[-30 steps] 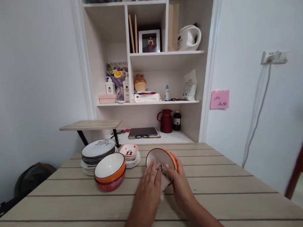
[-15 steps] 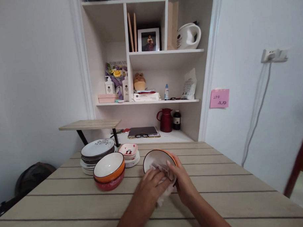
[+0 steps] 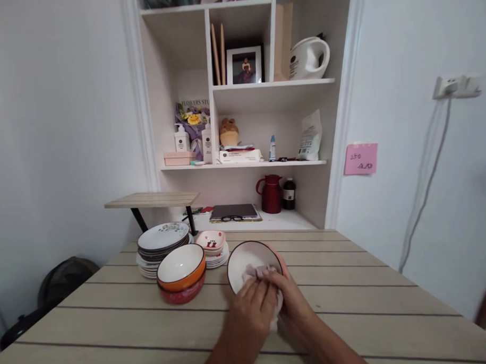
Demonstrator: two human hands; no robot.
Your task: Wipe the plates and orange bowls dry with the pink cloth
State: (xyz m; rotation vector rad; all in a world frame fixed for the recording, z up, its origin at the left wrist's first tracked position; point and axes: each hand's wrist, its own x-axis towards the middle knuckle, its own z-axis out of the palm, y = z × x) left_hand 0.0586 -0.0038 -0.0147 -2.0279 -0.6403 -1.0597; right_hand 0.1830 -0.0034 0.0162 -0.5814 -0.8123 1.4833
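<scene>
A bowl [image 3: 240,259] with a white inside and a dark rim is tilted toward me above the table. My right hand [image 3: 290,297] grips its right side, thumb over the rim, the other fingers mostly hidden behind it. Bunched in my left hand [image 3: 253,309] is a pale, pinkish cloth [image 3: 252,271], pressed against the inside of the bowl near the lower rim. Part of the cloth hangs below between my hands. Left of the bowl, an orange bowl [image 3: 182,266] sits inside a red bowl [image 3: 183,294].
Behind the bowls stand a stack of plates [image 3: 164,237] and small square dishes [image 3: 211,241] on white saucers [image 3: 217,260]. A raised wooden stand [image 3: 151,200] overhangs the table's back left. Shelves beyond hold a red jug [image 3: 271,194], a dark bottle [image 3: 288,194] and a laptop [image 3: 234,211].
The cloth and my left hand have shifted slightly within the bowl, toward its lower right rim. My right thumb has come down closer to the left fingers. The view has turned slightly left.
</scene>
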